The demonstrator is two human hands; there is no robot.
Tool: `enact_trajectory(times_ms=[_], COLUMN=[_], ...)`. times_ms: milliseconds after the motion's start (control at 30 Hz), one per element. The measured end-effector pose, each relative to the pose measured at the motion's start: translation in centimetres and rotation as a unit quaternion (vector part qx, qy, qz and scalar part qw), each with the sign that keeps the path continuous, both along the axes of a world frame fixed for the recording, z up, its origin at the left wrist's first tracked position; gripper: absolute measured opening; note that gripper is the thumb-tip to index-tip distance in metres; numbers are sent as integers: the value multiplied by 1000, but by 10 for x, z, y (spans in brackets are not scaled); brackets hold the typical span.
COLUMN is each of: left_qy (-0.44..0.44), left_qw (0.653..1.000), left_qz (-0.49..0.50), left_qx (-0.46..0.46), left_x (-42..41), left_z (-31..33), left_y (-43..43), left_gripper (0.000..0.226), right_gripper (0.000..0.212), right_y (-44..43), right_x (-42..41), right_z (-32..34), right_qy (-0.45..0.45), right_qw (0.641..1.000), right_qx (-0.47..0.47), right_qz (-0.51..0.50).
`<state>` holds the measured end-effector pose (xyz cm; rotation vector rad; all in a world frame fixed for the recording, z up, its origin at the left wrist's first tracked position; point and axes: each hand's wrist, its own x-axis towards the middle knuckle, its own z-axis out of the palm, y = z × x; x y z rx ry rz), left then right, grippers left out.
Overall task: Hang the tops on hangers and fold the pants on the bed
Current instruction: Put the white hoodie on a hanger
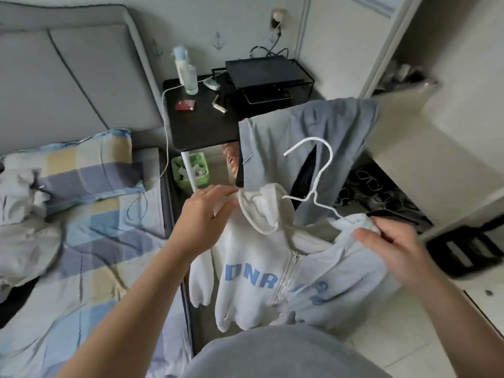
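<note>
The left hand (207, 211) and right hand (392, 246) each pinch a shoulder of the soft, floppy hoodie (256, 268) on its hanger (319, 181); that looks like the best place to hold it.

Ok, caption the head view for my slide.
Left hand and right hand grip the shoulders of a white hoodie, a white hanger in its neck, beside the bed.

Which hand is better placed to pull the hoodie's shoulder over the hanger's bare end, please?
Probably the left hand: it pinches the hoodie right beside the bare end of the hanger, while the right hand holds the other shoulder.
</note>
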<state>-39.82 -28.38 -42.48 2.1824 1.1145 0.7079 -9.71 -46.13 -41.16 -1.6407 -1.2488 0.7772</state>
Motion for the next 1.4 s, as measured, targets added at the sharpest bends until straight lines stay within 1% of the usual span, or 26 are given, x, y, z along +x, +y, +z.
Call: enact_trajectory(times_ms=[100, 233, 300, 333, 433, 533, 633, 733, 800, 867, 967, 1067, 1167, 1300, 1400], left_qy=[1, -3, -8, -11, -12, 9, 28, 28, 18, 5, -12, -35, -38, -20, -27], left_qw=[999, 997, 994, 993, 983, 968, 949, 936, 929, 920, 905, 891, 882, 879, 878], left_qz=[-25, -69, -95, -109, -165, -212, -250, -278, -296, -319, -367, -409, -447, -472, -478], left_qx=[-22, -31, -45, -52, -83, -133, -189, -213, -222, -227, -215, -191, -146, -60, -12], left_x=[76, 176, 224, 247, 311, 359, 391, 413, 425, 438, 458, 477, 494, 517, 530], left_z=[-1, 4, 3, 2, -5, -9, -9, -2, 5, 13, 32, 54, 80, 113, 133], left_y=[10, 13, 14, 14, 12, 4, -1, 4, 13, 27, 56, 93, 132, 181, 211], left_gripper=[39, 70, 77, 75, 55, 49, 41, 28, 24, 25, 28, 32, 47, 63, 67], right_gripper=[44, 49, 50, 52, 57, 69, 72, 61, 47, 33, 14, 16, 15, 17, 30], right_y=[-19, -46, -58, -62, -70, -67, -54, -30, -8, 18, 63, 111, 157, 217, 258], right_x=[52, 120, 149, 161, 194, 219, 238, 251, 260, 271, 291, 313, 332, 354, 366], right_z=[4, 9, 10, 11, 17, 24, 30, 37, 45, 54, 71, 91, 114, 143, 166], right_qy=[12, 29, 43, 52, 75, 100, 142, 186, 200, 197, 186, 211, 217, 187, 143], right_qw=[997, 988, 981, 977, 962, 950, 937, 918, 906, 896, 891, 877, 860, 851, 845], right_qx=[-10, -23, -23, -23, -6, 24, 54, 83, 98, 114, 156, 200, 236, 256, 268], right_qz=[-74, -150, -187, -208, -263, -293, -314, -340, -359, -381, -383, -383, -398, -418, -439])
